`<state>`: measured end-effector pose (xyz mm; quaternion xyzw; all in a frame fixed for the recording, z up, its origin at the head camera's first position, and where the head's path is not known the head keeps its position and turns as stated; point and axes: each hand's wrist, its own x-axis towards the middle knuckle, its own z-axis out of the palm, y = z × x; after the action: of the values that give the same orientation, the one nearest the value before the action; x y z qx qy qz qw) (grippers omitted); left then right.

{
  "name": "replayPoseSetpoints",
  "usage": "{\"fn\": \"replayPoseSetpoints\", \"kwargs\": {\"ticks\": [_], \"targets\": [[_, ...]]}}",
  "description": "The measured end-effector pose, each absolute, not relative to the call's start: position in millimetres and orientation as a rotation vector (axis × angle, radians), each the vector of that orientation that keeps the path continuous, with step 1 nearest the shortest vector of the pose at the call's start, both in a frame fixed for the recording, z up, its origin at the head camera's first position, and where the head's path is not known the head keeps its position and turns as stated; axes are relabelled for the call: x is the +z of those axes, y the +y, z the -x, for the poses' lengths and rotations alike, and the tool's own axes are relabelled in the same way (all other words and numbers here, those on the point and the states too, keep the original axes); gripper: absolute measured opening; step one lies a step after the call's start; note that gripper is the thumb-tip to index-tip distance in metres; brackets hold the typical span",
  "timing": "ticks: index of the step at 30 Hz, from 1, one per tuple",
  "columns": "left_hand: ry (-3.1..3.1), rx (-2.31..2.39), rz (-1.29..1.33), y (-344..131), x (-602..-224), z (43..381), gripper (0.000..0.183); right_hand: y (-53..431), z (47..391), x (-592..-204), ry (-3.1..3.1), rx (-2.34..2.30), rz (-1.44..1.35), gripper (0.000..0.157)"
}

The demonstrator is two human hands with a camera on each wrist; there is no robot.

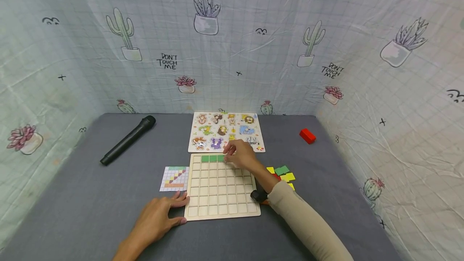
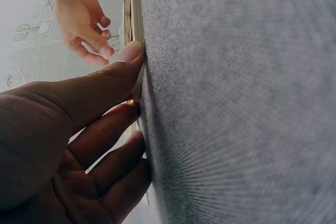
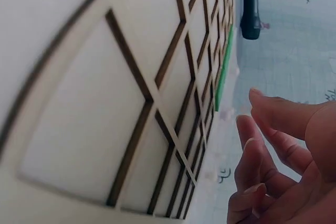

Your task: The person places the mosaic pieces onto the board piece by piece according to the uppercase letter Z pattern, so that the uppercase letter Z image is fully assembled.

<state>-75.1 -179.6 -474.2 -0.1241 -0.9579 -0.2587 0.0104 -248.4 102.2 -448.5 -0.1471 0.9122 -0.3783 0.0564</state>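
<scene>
A pale wooden grid board (image 1: 214, 192) lies flat, with green square tiles (image 1: 213, 158) in its top row. My left hand (image 1: 156, 216) rests at the board's lower left corner. Its thumb (image 2: 131, 53) touches the board's edge, and the other fingertips lie along the side. Above the top row, near the tiles, hovers my right hand (image 1: 240, 154). Its fingers are loosely bent, and in the right wrist view a gap shows between thumb (image 3: 283, 114) and fingers, with nothing held. A printed pattern card (image 1: 175, 178) lies left of the board.
Behind the board lies an animal picture board (image 1: 226, 122). Loose yellow and green tiles (image 1: 281, 170) and red ones lie to the right, partly behind my forearm, beside a black-ended object (image 1: 258, 195). A black microphone (image 1: 127, 141) lies left; a red block (image 1: 307, 136) sits far right.
</scene>
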Motion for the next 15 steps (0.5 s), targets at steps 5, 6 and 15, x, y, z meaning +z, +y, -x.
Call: {"fn": "replayPoseSetpoints", "kwargs": {"ticks": [5,6,15], "targets": [[-2.990,-0.812,0.384,-179.8,-473.4,75.1,0.057,111.8,242.0,-442.2,2.777,-1.191,0.460,0.012],[-2.990,-0.814,0.383,-179.8,-473.3,75.2,0.057,113.9,241.0,-441.4,2.780,-1.198,0.459,0.012],[-2.995,-0.794,0.388,-179.7,-473.4,74.9,0.057,137.8,228.8,-440.1,2.778,-1.294,0.451,0.012]]}}
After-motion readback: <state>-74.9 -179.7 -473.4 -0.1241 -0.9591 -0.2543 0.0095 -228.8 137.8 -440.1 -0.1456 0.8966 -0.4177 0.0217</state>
